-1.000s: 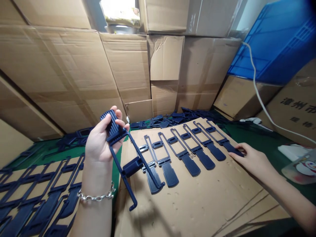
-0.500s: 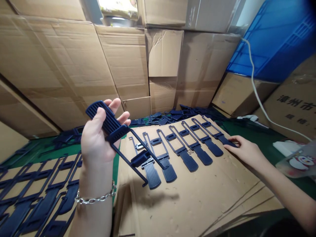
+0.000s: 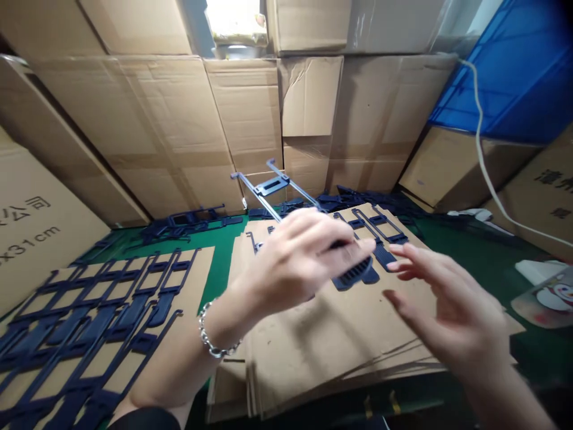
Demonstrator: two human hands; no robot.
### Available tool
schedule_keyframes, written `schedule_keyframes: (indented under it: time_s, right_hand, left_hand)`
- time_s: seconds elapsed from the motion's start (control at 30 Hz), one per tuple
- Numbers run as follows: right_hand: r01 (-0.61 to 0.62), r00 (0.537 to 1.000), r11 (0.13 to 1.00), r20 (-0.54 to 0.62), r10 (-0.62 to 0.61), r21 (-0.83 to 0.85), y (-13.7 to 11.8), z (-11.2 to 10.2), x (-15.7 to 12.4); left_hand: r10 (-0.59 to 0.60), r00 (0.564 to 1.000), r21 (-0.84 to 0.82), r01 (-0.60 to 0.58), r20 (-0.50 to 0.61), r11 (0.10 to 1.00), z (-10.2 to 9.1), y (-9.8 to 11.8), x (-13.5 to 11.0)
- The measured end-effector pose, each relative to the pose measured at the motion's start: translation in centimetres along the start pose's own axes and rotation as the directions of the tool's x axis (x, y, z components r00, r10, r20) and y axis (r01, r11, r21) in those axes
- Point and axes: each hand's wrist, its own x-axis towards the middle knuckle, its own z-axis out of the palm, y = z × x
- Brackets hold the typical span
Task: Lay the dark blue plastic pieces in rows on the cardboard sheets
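Note:
My left hand (image 3: 304, 257) is closed around the ribbed paddle end of a dark blue plastic frame (image 3: 271, 186). The frame's two hooked rods and slotted crosspiece stick up and away to the left, above the cardboard. My right hand (image 3: 452, 304), a little blurred, is raised to the right of it with fingers apart and nothing in them. Beneath and behind my hands, a row of similar frames (image 3: 384, 257) lies on stacked cardboard sheets (image 3: 331, 352). My left hand and forearm hide part of that row.
More frames lie in rows on a cardboard sheet (image 3: 205, 257) at left. Loose dark blue parts (image 3: 179, 224) are heaped along the back of the green surface (image 3: 224, 254). Cartons (image 3: 165, 131) wall off the back. A white cable (image 3: 481, 131), blue crate (image 3: 505, 77) and printed plastic cup (image 3: 544, 304) are at right.
My left hand has swung right and turned over with its frame, whose rods now point up and away. My right hand has left the row's rightmost frame and opened. The view has shifted left.

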Motion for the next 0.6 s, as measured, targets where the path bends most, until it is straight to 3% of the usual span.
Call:
schedule_keyframes:
  time_s: [0.07,0.13,0.23,0.37,0.47,0.53,0.6]
  right_hand:
    - [0.254,0.966,0.965,-0.039,-0.257,-0.068,-1.7,0.5,-0.3]
    - [0.440,0.892,0.885,-0.036,-0.450,-0.149,-2.0,0.8,-0.7]
    - [0.516,0.849,0.830,0.001,-0.528,-0.211,-1.4,0.9,-1.4]
    - [0.517,0.833,0.827,-0.093,-0.545,-0.219,-0.9,1.8,-1.9]
    - [0.535,0.828,0.823,-0.075,-0.555,-0.192,-0.7,2.9,-1.5]
    - [0.570,0.808,0.803,-0.057,-0.586,-0.172,-0.4,3.2,-1.2]
    - [0.581,0.803,0.801,-0.060,-0.594,-0.147,-0.1,3.2,-1.3]
  left_hand:
    - [0.208,0.975,0.207,-0.219,0.074,0.953,0.8,1.1,-0.3]
    - [0.408,0.910,0.387,-0.402,0.070,0.830,1.5,2.0,-0.9]
    - [0.518,0.855,0.500,-0.453,0.009,0.738,2.0,2.6,-2.0]
    - [0.492,0.869,0.539,-0.439,0.050,0.719,2.4,2.2,-2.9]
    - [0.418,0.903,0.626,-0.381,0.095,0.680,2.3,1.3,-3.0]
    - [0.314,0.938,0.671,-0.329,0.149,0.665,1.6,0.6,-2.8]
    - [0.135,0.975,0.701,-0.220,0.175,0.679,0.2,-0.4,-2.7]
